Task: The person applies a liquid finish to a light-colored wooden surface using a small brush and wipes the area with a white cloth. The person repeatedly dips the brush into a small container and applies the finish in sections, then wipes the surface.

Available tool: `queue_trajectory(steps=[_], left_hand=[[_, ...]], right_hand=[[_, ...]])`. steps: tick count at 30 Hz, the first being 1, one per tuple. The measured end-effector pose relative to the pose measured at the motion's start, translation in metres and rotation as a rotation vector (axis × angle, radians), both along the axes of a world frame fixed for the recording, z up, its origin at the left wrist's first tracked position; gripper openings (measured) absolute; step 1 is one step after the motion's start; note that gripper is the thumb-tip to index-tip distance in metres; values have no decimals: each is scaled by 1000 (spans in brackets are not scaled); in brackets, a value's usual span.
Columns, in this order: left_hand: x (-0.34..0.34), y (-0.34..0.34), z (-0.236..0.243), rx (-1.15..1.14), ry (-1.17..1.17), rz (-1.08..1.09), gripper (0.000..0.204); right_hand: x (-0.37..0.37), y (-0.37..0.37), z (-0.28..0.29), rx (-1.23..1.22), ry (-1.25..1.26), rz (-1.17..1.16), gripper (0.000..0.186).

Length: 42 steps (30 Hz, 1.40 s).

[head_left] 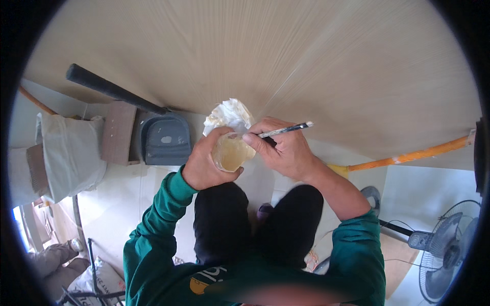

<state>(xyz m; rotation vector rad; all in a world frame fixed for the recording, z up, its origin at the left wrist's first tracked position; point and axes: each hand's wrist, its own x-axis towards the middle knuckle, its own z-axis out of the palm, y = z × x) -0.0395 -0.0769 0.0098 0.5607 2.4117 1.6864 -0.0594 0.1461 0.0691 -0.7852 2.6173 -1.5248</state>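
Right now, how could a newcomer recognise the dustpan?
Start at the large wood-grain panel. Below its left part, between a brown box and the left hand, is the dustpan. Unlike the box, it is dark grey, with a pale spot inside.

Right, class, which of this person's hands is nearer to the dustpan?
Left. In the picture, the left hand, gripping the cup, appears just to the right of the dustpan; the right hand, holding a slim tool, is farther right, past the cup.
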Motion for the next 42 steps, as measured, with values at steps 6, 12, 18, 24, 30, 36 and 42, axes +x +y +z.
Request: queue_trajectory(steps=[6, 12, 18, 24, 30, 36, 42], left_hand=[[-5, 16, -81, 16, -10, -137, 83], [-8, 30, -86, 107, 15, -137, 84], [2, 21, -57, 83, 100, -123, 84], [9, 19, -52, -23, 195, -131, 83], [17, 19, -50, -12, 219, -43, 81], [33, 11, -47, -77, 321, 24, 77], [32, 14, -48, -123, 288, -5, 79]], right_hand=[[8, 13, -64, 113, -165, -7, 28], [23, 17, -52, 131, -149, -39, 24], [36, 17, -35, 100, -180, -163, 17], [52, 34, -50, 1, -200, -177, 16], [52, 25, -57, -39, 22, -84, 16], [47, 19, -58, 1, 0, 22, 15], [44, 23, -71, -61, 67, 82, 19]])
